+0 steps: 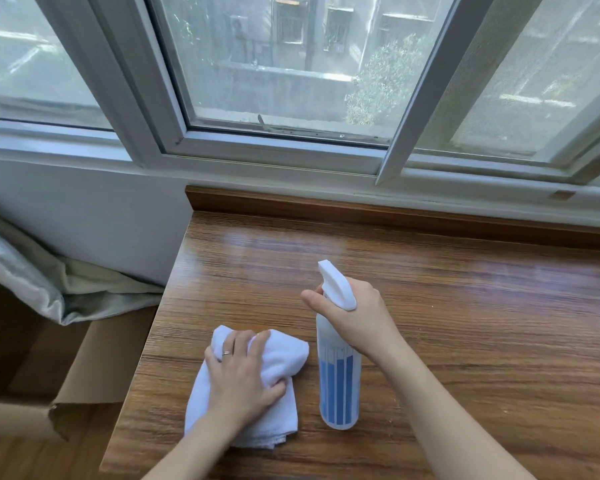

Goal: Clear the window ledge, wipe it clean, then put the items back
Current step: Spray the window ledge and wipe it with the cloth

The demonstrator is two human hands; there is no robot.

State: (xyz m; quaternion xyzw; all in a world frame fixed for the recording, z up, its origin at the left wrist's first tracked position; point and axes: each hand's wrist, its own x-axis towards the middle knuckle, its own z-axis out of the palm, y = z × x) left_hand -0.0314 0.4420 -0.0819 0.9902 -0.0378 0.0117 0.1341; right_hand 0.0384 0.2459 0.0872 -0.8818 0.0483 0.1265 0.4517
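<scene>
The wooden window ledge (465, 306) runs below the window and no items stand on it. A folded white cloth (284, 358) lies near its front left corner, and my left hand (239, 372) grips it from above, fingers curled into the fabric. To its right my right hand (354, 317) holds a white spray bottle (338, 386) by the neck, a finger at the trigger. The bottle holds blue liquid and its nozzle points away toward the window.
Behind the ledge stands a sliding window (291, 81) with grey frames. An open cardboard box (66, 368) sits on the floor to the left, with grey-white fabric (32, 282) draped above it. The ledge's left edge drops off beside the box.
</scene>
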